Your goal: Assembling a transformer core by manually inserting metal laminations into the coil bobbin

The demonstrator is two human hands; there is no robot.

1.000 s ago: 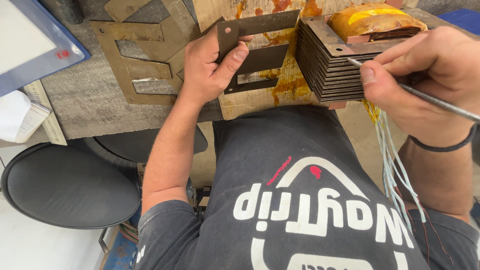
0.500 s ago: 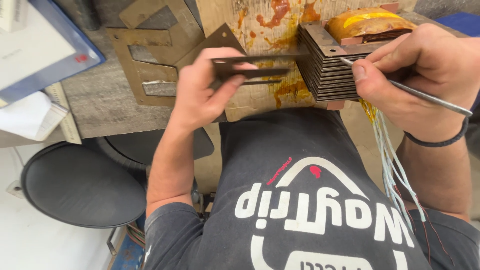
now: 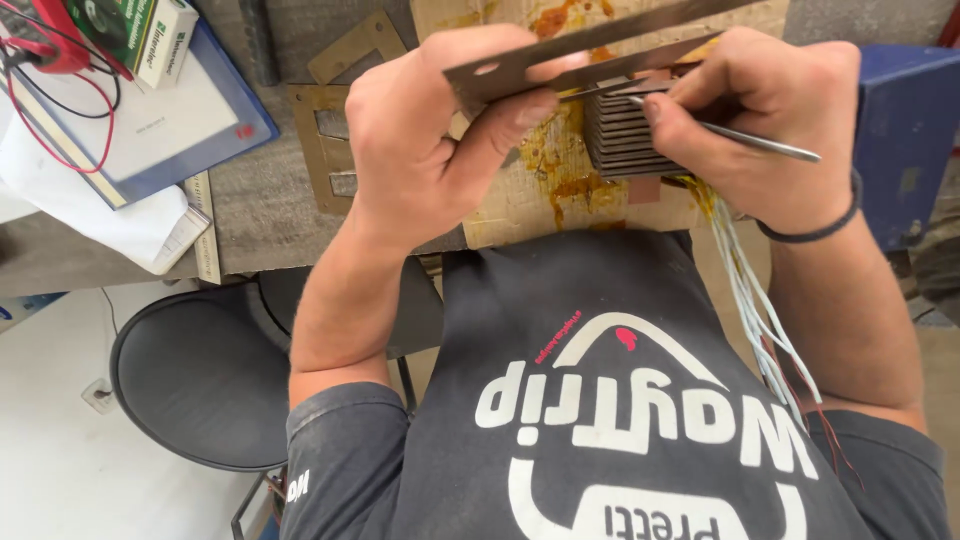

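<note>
Bright, even daylight all over, soft shadows only beneath the forearms. Sharp focus in the middle, slight wide-angle stretch toward the edges, no glare.

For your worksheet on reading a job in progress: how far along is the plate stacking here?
Done: many plates sit in the stack. In hand: the left hand holds a flat metal plate at the stack's top, while the right hand steadies a thin metal rod. Left: loose plates lie on the bench.

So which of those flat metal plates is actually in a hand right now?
The long grey plate, pinched in the left hand above the stack. The brownish cut-out plates lie untouched on the bench.
</note>
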